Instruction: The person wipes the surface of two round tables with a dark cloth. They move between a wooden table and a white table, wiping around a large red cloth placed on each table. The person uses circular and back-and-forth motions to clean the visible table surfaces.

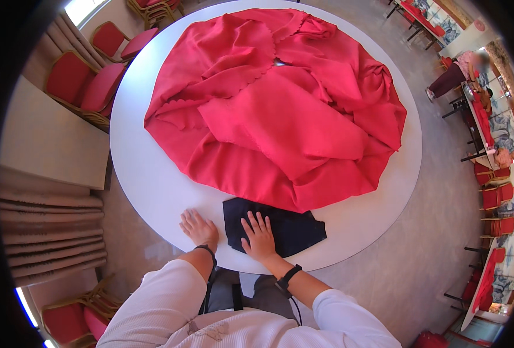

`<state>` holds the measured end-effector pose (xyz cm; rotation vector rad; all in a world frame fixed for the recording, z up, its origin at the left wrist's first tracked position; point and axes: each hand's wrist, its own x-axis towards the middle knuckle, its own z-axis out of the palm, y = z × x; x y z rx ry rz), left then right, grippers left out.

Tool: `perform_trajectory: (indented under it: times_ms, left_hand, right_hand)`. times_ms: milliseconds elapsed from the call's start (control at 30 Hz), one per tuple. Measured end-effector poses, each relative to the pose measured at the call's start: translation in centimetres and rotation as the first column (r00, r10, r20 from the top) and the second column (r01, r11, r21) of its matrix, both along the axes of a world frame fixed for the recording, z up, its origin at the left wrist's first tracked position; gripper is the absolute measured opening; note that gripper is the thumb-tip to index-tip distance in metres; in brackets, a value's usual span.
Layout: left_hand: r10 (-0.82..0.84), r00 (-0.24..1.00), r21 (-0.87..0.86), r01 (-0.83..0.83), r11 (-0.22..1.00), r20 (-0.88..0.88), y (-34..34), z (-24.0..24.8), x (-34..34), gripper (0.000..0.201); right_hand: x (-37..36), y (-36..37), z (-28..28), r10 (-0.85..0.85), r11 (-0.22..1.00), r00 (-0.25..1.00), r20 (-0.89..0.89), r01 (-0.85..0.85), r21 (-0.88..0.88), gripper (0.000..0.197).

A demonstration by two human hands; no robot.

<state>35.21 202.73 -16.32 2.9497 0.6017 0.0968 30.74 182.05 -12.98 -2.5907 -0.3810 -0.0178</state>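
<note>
A folded black cloth [294, 232] lies flat near the front edge of a round white table [135, 156]. My right hand [260, 238] rests palm down on the cloth's left part, its fingers stretched out. To the left of the cloth, my left hand [199, 227] lies on the bare tabletop with its fingers spread a little, holding nothing. Just beyond both hands a large red tablecloth [286, 116] with a scalloped edge is heaped in loose folds over most of the table. Its near edge meets or overlaps the far edge of the black cloth; I cannot tell which.
Red padded chairs [85, 87] stand at the left, close to the table. A pleated curtain [53, 226] hangs at the left, below a pale panel [53, 127]. Across the floor at the right, people [451, 75] are beside long tables, with a row of red chairs [496, 196].
</note>
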Motion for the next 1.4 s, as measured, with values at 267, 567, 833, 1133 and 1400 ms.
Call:
perform_trajectory:
  times_ms: [267,567,833,1133,1400]
  left_hand:
    - [-0.016,1.000,-0.005,0.016,1.000,-0.012,0.3,-0.6,0.1,0.068]
    - [-0.024,1.000,-0.021,0.024,0.999,-0.012,-0.1,-0.1,-0.1,0.067]
    - [-0.019,1.000,-0.023,0.018,1.000,-0.005,0.2,-0.4,-0.2,0.068]
    - [-0.011,1.000,-0.043,0.011,0.999,0.009,0.2,-0.1,0.1,0.069]
    - [-0.002,1.000,-0.072,0.001,0.997,-0.016,0.2,0.2,-0.2,0.068]
  right_hand:
    - [0.6,-5.4,0.2,-0.079,0.995,0.997,0.010,0.079,-0.062,0.067]
    - [-5.3,-32.5,-3.1,-0.858,0.413,0.505,0.096,0.789,-0.455,0.062]
    - [0.1,-21.3,-4.4,-0.714,0.574,0.683,0.151,0.696,-0.432,0.071]
    - [6.0,3.1,-0.7,0.129,0.990,0.991,0.023,-0.128,-0.065,0.071]
    - [5.5,-5.2,-1.5,-0.096,0.987,0.990,0.101,0.082,0.137,0.057]
